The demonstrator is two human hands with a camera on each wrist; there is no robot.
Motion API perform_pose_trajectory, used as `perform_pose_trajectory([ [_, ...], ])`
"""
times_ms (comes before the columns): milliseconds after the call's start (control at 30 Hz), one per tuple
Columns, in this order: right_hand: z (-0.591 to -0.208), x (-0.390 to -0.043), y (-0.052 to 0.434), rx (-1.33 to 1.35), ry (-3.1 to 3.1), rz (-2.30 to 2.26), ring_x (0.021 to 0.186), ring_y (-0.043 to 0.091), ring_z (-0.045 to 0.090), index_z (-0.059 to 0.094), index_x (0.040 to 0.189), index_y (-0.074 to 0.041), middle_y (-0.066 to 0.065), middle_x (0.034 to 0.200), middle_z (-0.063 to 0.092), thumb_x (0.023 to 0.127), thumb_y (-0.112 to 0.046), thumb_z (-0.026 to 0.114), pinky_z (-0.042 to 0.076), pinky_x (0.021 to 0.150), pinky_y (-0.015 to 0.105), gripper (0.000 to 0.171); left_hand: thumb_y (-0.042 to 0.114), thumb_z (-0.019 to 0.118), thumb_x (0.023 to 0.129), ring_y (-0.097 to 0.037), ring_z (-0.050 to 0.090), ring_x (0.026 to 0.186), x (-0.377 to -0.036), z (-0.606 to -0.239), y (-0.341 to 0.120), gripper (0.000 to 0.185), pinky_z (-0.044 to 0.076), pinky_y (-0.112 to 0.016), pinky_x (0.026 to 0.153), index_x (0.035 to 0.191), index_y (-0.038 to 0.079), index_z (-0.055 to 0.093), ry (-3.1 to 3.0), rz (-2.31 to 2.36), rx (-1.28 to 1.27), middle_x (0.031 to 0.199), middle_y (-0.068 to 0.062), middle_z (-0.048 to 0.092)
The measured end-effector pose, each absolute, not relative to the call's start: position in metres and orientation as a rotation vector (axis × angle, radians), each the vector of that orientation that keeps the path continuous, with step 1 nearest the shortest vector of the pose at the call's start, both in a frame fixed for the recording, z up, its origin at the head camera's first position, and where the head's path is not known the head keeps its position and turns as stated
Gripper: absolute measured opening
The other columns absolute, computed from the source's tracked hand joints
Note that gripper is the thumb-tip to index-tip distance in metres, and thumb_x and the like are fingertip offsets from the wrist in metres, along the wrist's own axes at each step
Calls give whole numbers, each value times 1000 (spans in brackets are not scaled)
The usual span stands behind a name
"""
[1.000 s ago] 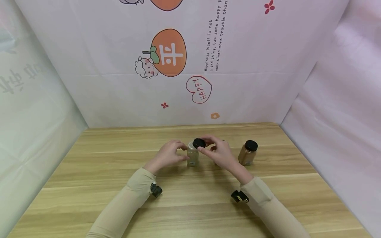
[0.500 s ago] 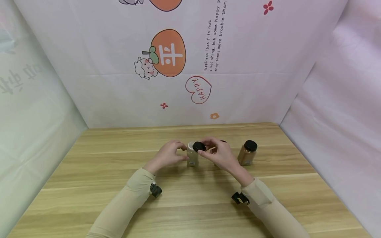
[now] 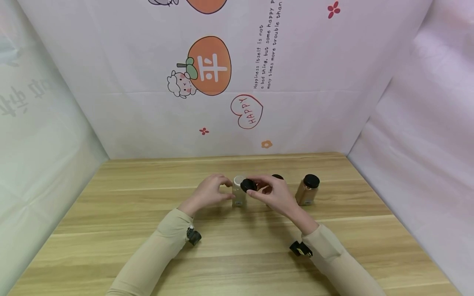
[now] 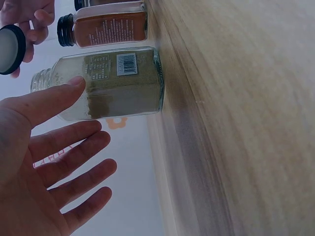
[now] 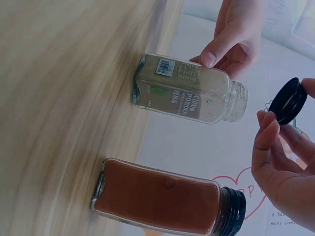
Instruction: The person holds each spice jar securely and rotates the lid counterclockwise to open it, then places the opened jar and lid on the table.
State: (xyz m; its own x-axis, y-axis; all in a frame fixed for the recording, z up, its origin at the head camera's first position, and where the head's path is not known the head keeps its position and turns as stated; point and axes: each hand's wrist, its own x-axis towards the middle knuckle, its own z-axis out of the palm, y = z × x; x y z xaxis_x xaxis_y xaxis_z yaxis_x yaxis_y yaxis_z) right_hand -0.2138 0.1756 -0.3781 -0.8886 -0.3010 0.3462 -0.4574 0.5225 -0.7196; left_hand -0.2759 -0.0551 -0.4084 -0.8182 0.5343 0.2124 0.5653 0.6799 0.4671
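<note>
Wooden tabletop (image 3: 237,259) underlies hands: left (image 3: 205,194) relaxed beside cumin jar (image 3: 238,197), right (image 3: 277,195) pinching lid (image 3: 247,185).

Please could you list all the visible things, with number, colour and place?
cumin jar: 1, clear, open, olive powder inside, leftmost on the table
lid: 1, black, raised beside the cumin jar
middle jar: 1, reddish-brown, black-capped, between the other two
right jar: 1, brown, black-capped, rightmost
table: 1, light wood, beneath the jars
backdrop: 1, white with prints, behind
side panels: 2, whitish, left and right
wrist cameras: 2, black, one each side
sleeves: 2, beige, lower foreground
left hand: 1, bare, at the cumin jar
right hand: 1, bare, holding the lid
</note>
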Motion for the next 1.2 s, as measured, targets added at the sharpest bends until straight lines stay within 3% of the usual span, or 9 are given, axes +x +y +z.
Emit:
perform_pose_trajectory([
  [533,-381,-208,175,621,-2607,1325,88,15,64,62,118,-16,3,106,68,85,-32,72,53,72,30,38,32,79,77,-27,60,105,-277,-408,-55,40,46,-40,94,107,8,69,-2829,-845,-937,106,-6,67],
  [867,-380,-205,176,658,-2650,1345,90,22,65,59,126,-14,9,107,66,84,-24,72,54,75,37,45,34,79,76,-23,60,104,-278,-408,-55,40,47,-39,94,107,10,69,-2843,-823,-929,106,-3,66],
  [1033,-385,-206,178,702,-2654,1339,89,18,66,60,122,-18,5,109,66,83,-29,74,55,74,33,42,33,79,76,-23,60,103,-278,-407,-55,39,47,-39,93,106,10,69,-2835,-819,-938,105,-2,67],
  [1200,-384,-204,177,752,-2667,1385,90,18,67,59,120,-14,6,109,66,82,-24,74,55,74,29,42,33,79,76,-21,60,103,-278,-407,-55,40,46,-38,94,106,10,69,-2836,-811,-937,106,-2,67],
])
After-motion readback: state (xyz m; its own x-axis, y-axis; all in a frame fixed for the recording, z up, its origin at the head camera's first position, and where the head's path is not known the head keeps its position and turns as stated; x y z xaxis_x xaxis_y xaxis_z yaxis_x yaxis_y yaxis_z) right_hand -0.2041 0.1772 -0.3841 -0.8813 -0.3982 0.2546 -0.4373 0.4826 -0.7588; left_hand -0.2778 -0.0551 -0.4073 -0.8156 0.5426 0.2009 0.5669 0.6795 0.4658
